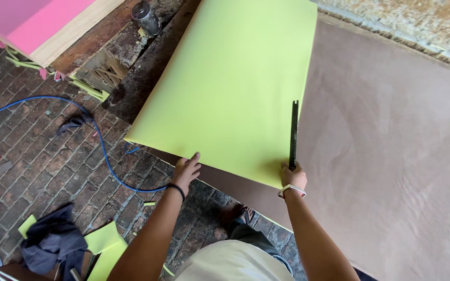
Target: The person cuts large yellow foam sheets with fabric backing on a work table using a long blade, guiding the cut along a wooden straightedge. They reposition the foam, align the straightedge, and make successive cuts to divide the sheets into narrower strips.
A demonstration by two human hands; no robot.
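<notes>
The lime-green sheet (pixel 230 83) lies on the brown board (pixel 391 156), ahead of both hands. Left of them, a blue hose (pixel 100 145) crosses the brick floor (pixel 37 166). The left hand (pixel 186 170) presses flat and open on the sheet edge; the right hand (pixel 292 176) is clenched around a dark blade (pixel 294 132).

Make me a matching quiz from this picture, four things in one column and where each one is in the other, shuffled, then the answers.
1. left hand
2. right hand
3. blue hose
4. pink sheet

A. top left corner, on a wooden board
B. flat on the yellow-green sheet's near edge
C. gripping the dark blade
D. snaking over the brick floor

Pairs: 1-B, 2-C, 3-D, 4-A
</notes>
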